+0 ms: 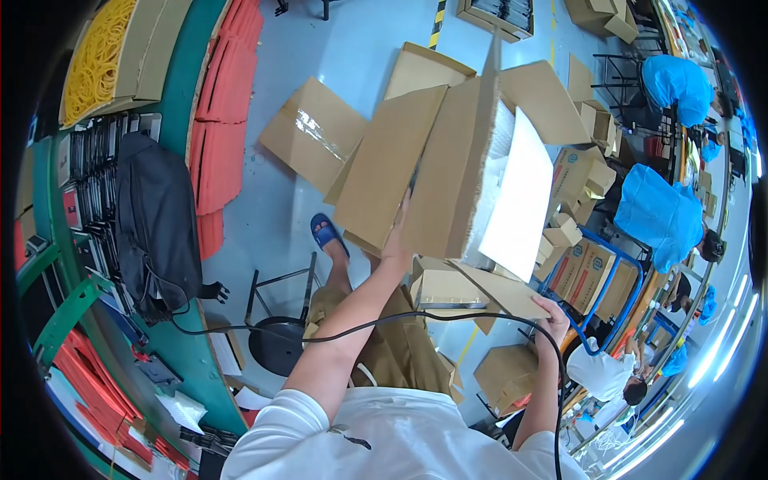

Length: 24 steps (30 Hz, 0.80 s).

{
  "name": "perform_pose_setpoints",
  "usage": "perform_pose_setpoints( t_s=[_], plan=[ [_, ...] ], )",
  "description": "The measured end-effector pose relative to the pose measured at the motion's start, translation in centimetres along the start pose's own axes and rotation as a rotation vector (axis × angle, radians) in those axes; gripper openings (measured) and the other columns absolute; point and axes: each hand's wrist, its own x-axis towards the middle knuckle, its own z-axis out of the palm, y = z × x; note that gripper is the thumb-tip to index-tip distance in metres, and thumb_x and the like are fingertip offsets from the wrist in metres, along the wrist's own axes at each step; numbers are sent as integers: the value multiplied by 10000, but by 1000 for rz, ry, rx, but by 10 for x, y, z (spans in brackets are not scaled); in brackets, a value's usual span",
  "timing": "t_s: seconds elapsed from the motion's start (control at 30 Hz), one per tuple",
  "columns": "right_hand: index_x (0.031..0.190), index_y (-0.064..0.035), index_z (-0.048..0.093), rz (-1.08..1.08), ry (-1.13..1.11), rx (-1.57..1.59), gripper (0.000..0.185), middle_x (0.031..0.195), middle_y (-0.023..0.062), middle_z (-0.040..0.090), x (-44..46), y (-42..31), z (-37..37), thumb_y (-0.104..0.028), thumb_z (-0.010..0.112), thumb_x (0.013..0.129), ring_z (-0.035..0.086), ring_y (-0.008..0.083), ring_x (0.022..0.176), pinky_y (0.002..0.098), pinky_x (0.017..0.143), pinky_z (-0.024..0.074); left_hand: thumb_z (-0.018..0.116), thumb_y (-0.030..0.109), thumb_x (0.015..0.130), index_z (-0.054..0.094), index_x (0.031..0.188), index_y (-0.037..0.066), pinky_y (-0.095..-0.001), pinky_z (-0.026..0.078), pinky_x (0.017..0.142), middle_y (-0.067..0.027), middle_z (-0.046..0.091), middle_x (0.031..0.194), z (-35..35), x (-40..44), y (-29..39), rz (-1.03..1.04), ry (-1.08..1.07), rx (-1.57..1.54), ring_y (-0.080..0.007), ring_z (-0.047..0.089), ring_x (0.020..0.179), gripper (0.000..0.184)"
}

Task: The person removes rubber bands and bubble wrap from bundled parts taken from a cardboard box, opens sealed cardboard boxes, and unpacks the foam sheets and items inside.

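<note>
A large open cardboard box (452, 172) is held tilted in front of me, its opening facing right. Inside it are a white sheet (520, 200) and some whitish wrapping. My left hand (398, 228) is against the box's near side, at the seam between two brown panels; its fingertips are partly hidden there. My right hand (552, 316) is closed on the edge of a lower cardboard flap (504, 292). A black cable (448, 317) runs across in front of my arms.
To the left, a green bench holds a black bag (160, 224), red sheets (220, 104) and a carton of yellow bands (100, 56). A black stool (280, 344) stands below. Right are a blue trolley (612, 272) with cartons and several people in blue or white tops.
</note>
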Motion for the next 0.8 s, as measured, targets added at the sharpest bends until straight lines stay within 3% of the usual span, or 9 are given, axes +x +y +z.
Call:
perform_pose_setpoints(
  t_s=[0.07, 0.1, 0.23, 0.3, 0.37, 0.47, 0.57, 0.63, 0.8],
  plan=[
    [976, 9, 729, 9, 14, -22, 294, 990, 122, 728, 0, -9, 0, 134, 573, 760, 683, 210, 941, 288, 880, 504, 515, 205, 934, 421, 1459, 55, -498, 308, 1128, -152, 417, 1493, -25, 9, -12, 200, -41, 173, -356, 369, 1384, 554],
    [975, 6, 733, 25, 25, -43, 286, 984, 121, 733, -2, -15, -2, 127, 590, 758, 689, 204, 936, 285, 867, 509, 515, 205, 934, 421, 1459, 55, -498, 308, 1128, -152, 417, 1493, -22, 7, -10, 200, -43, 170, -356, 369, 1384, 554],
    [971, 4, 737, 24, -38, -13, 261, 967, 118, 737, -17, -15, 3, 112, 617, 766, 697, 199, 902, 283, 833, 522, 532, 171, 894, 601, 1218, 30, -457, 437, 988, -138, 598, 1167, 13, -30, 8, -96, -6, -367, -348, 536, 1156, 359],
    [969, 4, 737, 18, -69, 15, 252, 962, 116, 737, -24, -11, 14, 109, 622, 771, 697, 199, 887, 284, 822, 526, 532, 147, 881, 625, 1157, 21, -445, 472, 930, -141, 611, 1091, 35, -72, 12, -149, 17, -506, -341, 578, 1070, 317],
    [971, 11, 711, 79, -182, 9, 246, 965, 137, 724, -31, -5, 37, 108, 599, 776, 692, 203, 893, 271, 808, 522, 528, 136, 882, 624, 1163, 19, -443, 477, 922, -154, 610, 1101, 49, -106, 7, -126, -55, -454, -345, 583, 1064, 319],
    [945, 15, 708, 99, -220, 36, 183, 893, 130, 730, -27, 21, 88, 83, 629, 794, 712, 195, 838, 273, 746, 538, 512, 116, 888, 577, 1231, 18, -450, 473, 934, -191, 590, 1138, 78, -141, 1, -64, -334, -477, -360, 569, 1094, 363],
    [912, 23, 700, 126, -310, 17, 112, 825, 117, 729, -7, 20, 132, 57, 650, 818, 722, 184, 792, 282, 699, 547, 499, 121, 895, 522, 1305, 10, -488, 446, 995, -210, 567, 1172, 112, -166, 7, -125, -58, -664, -402, 532, 1147, 425],
    [875, 31, 682, 219, -323, 25, 63, 778, 108, 719, 13, -1, 157, 51, 661, 819, 725, 178, 780, 290, 663, 548, 510, 126, 890, 511, 1320, 9, -503, 429, 1014, -215, 552, 1190, 94, -162, 3, -128, -77, -664, -418, 513, 1163, 446],
    [904, 14, 704, 174, -446, 126, 117, 815, 136, 709, 33, -46, 187, -53, 737, 815, 707, 194, 753, 299, 653, 550, 563, 132, 857, 514, 1329, 21, -541, 380, 1070, -226, 488, 1288, 69, -145, -21, -215, -22, -711, -469, 447, 1219, 487]
  ],
)
